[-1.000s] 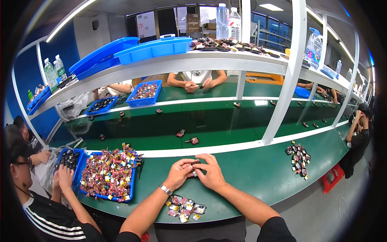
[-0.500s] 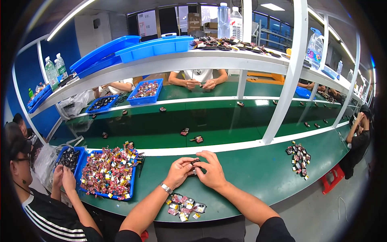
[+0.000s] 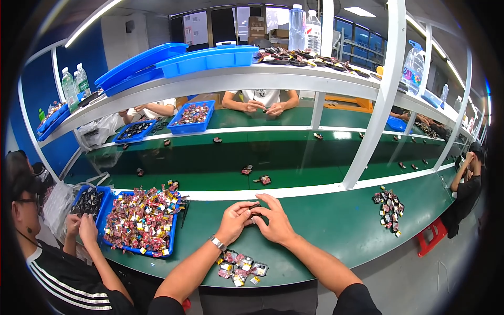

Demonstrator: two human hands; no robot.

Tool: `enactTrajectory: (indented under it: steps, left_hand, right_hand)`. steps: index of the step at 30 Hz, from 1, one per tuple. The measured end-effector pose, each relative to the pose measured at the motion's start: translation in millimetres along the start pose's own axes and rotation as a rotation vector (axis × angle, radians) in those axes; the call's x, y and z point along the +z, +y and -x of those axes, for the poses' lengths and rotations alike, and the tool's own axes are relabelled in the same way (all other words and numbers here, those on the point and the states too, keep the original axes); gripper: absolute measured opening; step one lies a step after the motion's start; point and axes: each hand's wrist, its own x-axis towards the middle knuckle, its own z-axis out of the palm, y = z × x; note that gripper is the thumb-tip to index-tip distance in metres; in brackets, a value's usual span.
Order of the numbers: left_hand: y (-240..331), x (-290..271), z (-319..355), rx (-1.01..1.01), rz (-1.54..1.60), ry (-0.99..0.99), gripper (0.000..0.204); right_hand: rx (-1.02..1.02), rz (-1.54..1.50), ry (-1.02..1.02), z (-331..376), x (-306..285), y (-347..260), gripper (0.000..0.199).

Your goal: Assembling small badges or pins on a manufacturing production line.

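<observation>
My left hand [image 3: 234, 220] and my right hand [image 3: 274, 220] meet over the green workbench [image 3: 325, 231], both closed around a small dark part [image 3: 255, 211] that is mostly hidden by the fingers. A watch sits on my left wrist. Near the bench's front edge, just below my hands, lies a small cluster of wrapped red and silver pieces [image 3: 241, 265]. To my left stands a blue tray [image 3: 140, 223] heaped with several similar colourful pieces.
A person in a black striped shirt [image 3: 58, 262] works at my left beside a second blue tray [image 3: 89, 202]. A pile of small parts [image 3: 389, 206] lies at the right. Loose parts [image 3: 262, 180] ride the green conveyor. Other workers sit across; a white post [image 3: 375, 105] rises right.
My hands stay together at the same spot, with only slight finger movement on the small part. The neighbour's hands shifted slightly.
</observation>
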Motion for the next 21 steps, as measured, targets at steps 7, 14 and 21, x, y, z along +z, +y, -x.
enactTrajectory:
  steps: [7,14,21]
  left_hand:
    - [0.0,-3.4,-0.5,-0.051,0.059,-0.038,0.029]
    - [2.8,1.7,-0.8,-0.049,0.013,-0.005,0.027]
    - [2.4,3.5,-0.8,-0.085,-0.036,0.020,0.027]
  right_hand:
    - [-0.076,0.010,0.094,-2.0,3.1,1.8,0.016]
    - [-0.053,0.045,0.170,-1.0,8.5,1.4,0.020]
    - [-0.158,0.264,0.131,0.7,3.6,4.6,0.018]
